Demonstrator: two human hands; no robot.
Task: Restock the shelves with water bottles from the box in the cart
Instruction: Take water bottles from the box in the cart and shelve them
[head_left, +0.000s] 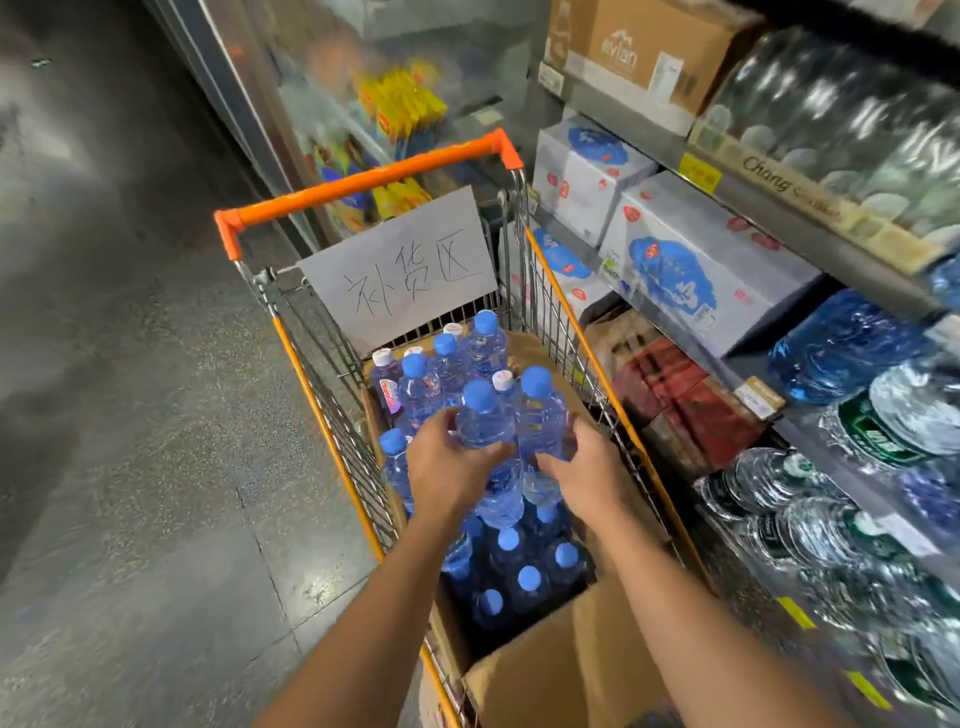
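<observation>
Two bare hands met at the centre of the frame over a wire shopping cart (332, 415), each wrapped around a clear plastic water bottle with a blue screw cap. The left hand (449, 467) gripped the left bottle (485, 421) around its body, fingers curled at the far side; the right hand (587, 470) held the right bottle (540, 415) the same way. The two bottles stood upright, touching each other, lifted above the rest.

Below and around them, more blue-capped bottles (519, 571) stood packed in an open brown cardboard box (545, 675) that filled the cart's basket, its near flap folded outward at the bottom of the frame. Toward the far end stood further bottles, a few with white caps (383, 357).

The cart was of grey metal wire with orange edge trim and an orange handle bar (363, 179) across the upper centre. A grey paper sign (400, 265) with handwritten characters hung inside its far end.

Along the right of the frame ran metal shelves (769, 200) stocked with white-and-blue cartons (691, 260), shrink-wrapped packs of bottles (841, 104), and large blue-tinted jugs (841, 343); a brown carton (649, 52) sat at the upper right. A glass-doored cooler (322, 93) stood at the upper centre. The floor (130, 415) at left was dull grey and mottled, with visible seams.
</observation>
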